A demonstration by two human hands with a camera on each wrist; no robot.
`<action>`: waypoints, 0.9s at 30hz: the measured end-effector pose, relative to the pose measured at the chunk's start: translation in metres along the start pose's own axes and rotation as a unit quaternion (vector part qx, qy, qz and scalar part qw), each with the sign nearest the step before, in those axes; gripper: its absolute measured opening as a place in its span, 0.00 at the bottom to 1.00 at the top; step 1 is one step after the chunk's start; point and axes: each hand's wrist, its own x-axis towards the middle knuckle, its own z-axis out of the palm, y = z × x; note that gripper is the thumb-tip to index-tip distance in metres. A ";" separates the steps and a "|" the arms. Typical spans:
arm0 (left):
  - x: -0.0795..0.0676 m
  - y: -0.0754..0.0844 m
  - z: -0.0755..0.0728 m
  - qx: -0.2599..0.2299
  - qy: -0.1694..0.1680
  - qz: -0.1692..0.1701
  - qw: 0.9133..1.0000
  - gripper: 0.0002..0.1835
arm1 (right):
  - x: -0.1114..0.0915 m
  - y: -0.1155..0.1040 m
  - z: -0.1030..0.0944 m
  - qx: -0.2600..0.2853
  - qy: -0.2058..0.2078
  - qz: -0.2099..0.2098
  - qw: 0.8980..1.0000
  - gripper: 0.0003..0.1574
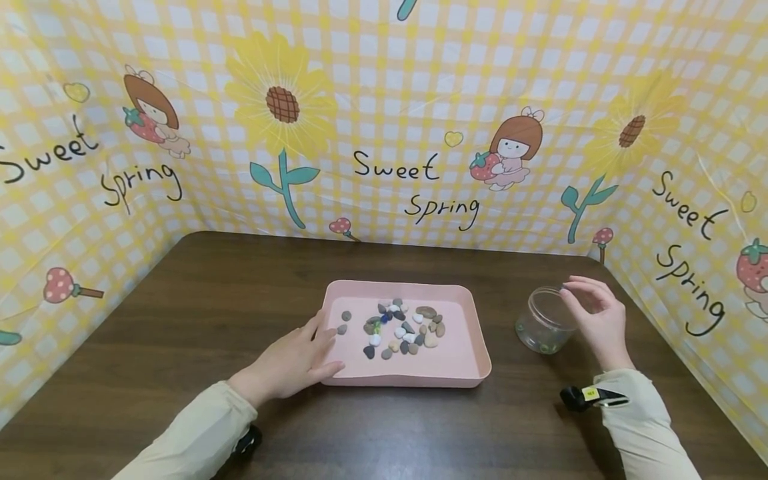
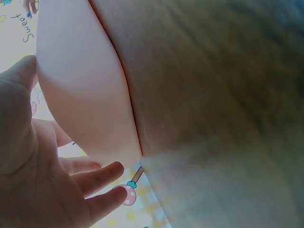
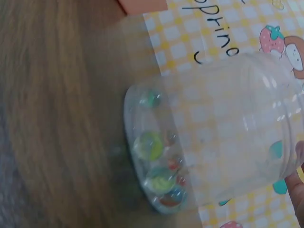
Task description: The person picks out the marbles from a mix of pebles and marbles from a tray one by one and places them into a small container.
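My left hand (image 1: pixel 289 360) rests at the left side of a pink tray (image 1: pixel 462 370), its fingers spread and fairly straight, touching the rim. Inside the tray lie pebbles (image 1: pixel 431 341) in grey, white and tan. A blue marble (image 1: pixel 385 319) and a green one (image 1: pixel 377 328) sit among them. On the right, my right hand (image 1: pixel 600 323) pinches a small dark blue marble (image 1: pixel 563 289) between thumb and forefinger at the rim of a clear jar (image 1: pixel 543 327). In the right wrist view, several glass marbles (image 3: pixel 149 146) lie at the jar's bottom; the pinched marble is hidden there.
The tray and jar stand on a dark brown wooden table (image 1: pixel 240 287). A yellow checked cloth (image 1: pixel 384 100) with printed flowers and figures walls in the back and both sides. Two grey pebbles (image 1: pixel 346 316) lie apart near the tray's left wall.
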 end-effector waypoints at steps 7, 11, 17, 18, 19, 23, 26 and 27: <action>0.000 -0.001 0.002 0.000 0.000 -0.002 1.000 0.34 | 0.005 0.035 -0.003 -0.018 0.022 0.038 0.999 0.14; 0.000 -0.001 0.001 0.004 0.001 -0.001 1.000 0.34 | 0.004 0.041 -0.004 -0.051 0.021 0.057 0.997 0.13; -0.001 0.000 0.000 0.005 0.000 0.005 1.000 0.36 | 0.003 0.038 -0.007 -0.096 -0.004 0.090 0.991 0.17; -0.001 0.000 0.000 0.006 0.001 0.006 1.000 0.36 | 0.004 0.037 -0.007 -0.105 -0.009 0.095 0.990 0.18; -0.001 0.000 0.000 0.006 0.001 0.005 1.000 0.35 | 0.004 0.036 -0.007 -0.113 -0.012 0.099 0.989 0.19; -0.001 0.000 -0.001 0.007 0.002 0.005 1.000 0.35 | 0.004 0.031 -0.009 -0.137 -0.027 0.118 0.983 0.20; -0.001 0.000 -0.001 0.006 0.000 0.004 1.000 0.35 | 0.004 0.028 -0.009 -0.138 -0.030 0.129 0.982 0.19; -0.001 0.001 -0.001 0.005 -0.001 0.004 1.000 0.35 | 0.004 0.028 -0.009 -0.139 -0.030 0.131 0.981 0.19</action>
